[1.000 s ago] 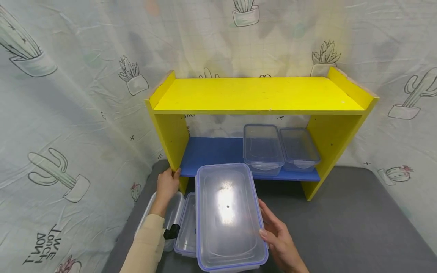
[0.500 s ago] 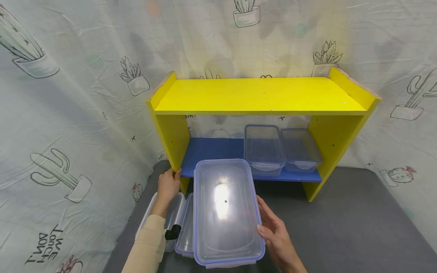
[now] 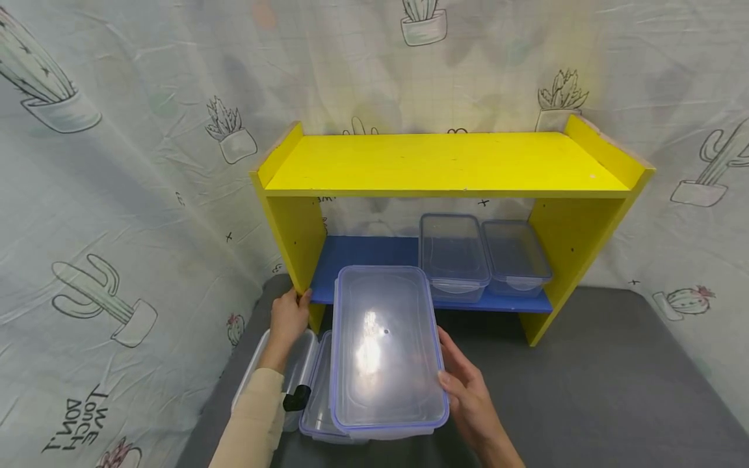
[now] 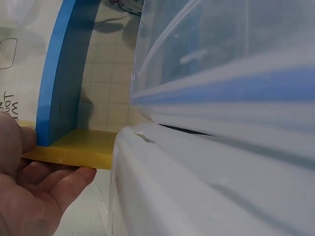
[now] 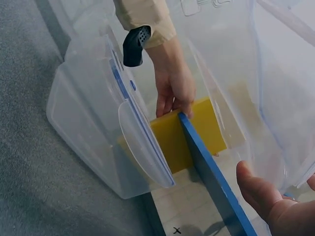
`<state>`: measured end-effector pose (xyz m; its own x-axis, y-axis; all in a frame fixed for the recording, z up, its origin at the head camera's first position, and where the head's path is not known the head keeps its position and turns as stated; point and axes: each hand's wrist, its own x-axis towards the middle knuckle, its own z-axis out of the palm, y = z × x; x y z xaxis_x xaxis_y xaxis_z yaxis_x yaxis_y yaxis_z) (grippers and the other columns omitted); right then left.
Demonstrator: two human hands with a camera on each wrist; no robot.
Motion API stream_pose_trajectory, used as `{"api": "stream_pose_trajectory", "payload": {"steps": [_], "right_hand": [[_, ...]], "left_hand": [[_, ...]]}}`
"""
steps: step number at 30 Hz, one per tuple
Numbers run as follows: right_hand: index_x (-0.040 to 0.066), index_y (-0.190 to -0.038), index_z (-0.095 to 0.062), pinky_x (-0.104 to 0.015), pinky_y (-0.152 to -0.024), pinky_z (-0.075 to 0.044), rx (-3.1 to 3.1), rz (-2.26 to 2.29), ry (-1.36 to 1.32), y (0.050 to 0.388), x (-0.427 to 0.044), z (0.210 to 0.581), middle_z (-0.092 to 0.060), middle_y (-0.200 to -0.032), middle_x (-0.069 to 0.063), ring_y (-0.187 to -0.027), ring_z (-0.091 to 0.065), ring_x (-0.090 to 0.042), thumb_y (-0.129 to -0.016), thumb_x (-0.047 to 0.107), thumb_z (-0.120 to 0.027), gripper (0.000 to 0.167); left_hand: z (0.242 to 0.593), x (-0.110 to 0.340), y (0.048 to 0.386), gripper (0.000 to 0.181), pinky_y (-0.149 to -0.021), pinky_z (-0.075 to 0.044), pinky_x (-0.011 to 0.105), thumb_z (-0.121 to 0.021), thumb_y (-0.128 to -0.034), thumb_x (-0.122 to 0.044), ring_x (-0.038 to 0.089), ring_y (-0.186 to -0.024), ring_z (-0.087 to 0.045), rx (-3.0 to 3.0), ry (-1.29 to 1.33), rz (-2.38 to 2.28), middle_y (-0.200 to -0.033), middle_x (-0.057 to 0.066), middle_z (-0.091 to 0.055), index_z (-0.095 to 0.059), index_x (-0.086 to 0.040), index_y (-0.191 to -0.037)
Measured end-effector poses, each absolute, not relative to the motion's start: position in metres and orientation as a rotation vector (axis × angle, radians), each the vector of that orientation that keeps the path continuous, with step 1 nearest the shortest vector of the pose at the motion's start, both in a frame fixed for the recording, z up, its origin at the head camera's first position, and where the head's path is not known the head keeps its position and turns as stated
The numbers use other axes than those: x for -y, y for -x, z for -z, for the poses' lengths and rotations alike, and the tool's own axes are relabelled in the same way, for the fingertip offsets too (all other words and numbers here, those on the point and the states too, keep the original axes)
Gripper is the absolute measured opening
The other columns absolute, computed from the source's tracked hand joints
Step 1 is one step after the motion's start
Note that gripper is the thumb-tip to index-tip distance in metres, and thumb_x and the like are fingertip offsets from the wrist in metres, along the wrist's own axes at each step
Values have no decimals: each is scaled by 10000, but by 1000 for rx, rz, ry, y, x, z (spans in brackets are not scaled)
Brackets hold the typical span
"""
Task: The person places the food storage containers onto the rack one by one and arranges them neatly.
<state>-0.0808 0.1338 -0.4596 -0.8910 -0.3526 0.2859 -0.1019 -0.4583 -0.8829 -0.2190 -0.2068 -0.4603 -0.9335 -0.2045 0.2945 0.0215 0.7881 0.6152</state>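
Note:
A clear plastic food container with a blue-rimmed lid (image 3: 389, 357) is held up in front of the shelf unit (image 3: 445, 159). My right hand (image 3: 471, 396) grips it by its right side, thumb at the lid's rim and fingers against the side wall. In the right wrist view the thumb (image 5: 261, 191) shows beside the clear wall. My left hand (image 3: 289, 318) grips the front edge of the unit's yellow left panel, by the blue shelf board (image 3: 365, 253). Its fingers curl under the panel (image 4: 74, 152) in the left wrist view.
Two lidded containers, one larger (image 3: 450, 250) and one smaller (image 3: 515, 250), stand side by side at the blue board's right. Below my left forearm, two more clear containers (image 3: 304, 357) (image 3: 322, 403) rest on the grey surface (image 3: 608, 390). A cactus-print sheet (image 3: 146, 195) hangs behind.
The container in my right hand has moved forward, toward the shelf unit, and slightly left; the right hand travels with it. My left hand keeps its grip on the panel.

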Motion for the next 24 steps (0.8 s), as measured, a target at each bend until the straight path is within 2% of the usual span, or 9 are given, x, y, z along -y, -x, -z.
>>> {"api": "stream_pose_trajectory", "payload": {"steps": [9,19,24], "right_hand": [[139,-1555,-200,-335,-928,-523,-1586,2476,509,87,-125,456,-485,-1433,6,-1190,-577,-156,-1002,44,-428,606],[128,-1548,-225,-303,-950,-510,-1620,2497,363,92,-114,451,-504,-1410,62,-1198,-569,-137,-986,55,-483,622],[147,-1536,-267,-316,-927,-523,-1616,2513,276,94,-107,451,-499,-1404,36,-1181,-579,-147,-969,54,-521,629]], "left_hand": [[462,207,220,279,-568,-427,408,-561,-982,-246,288,-590,-528,2611,-116,896,-642,138,-568,-589,-19,-823],[463,208,221,285,-541,-415,376,-550,-989,-252,270,-568,-523,2630,-121,909,-634,132,-565,-594,-14,-839],[463,207,220,279,-557,-427,394,-546,-993,-258,276,-576,-533,2636,-138,926,-646,137,-575,-596,-24,-849]]}}
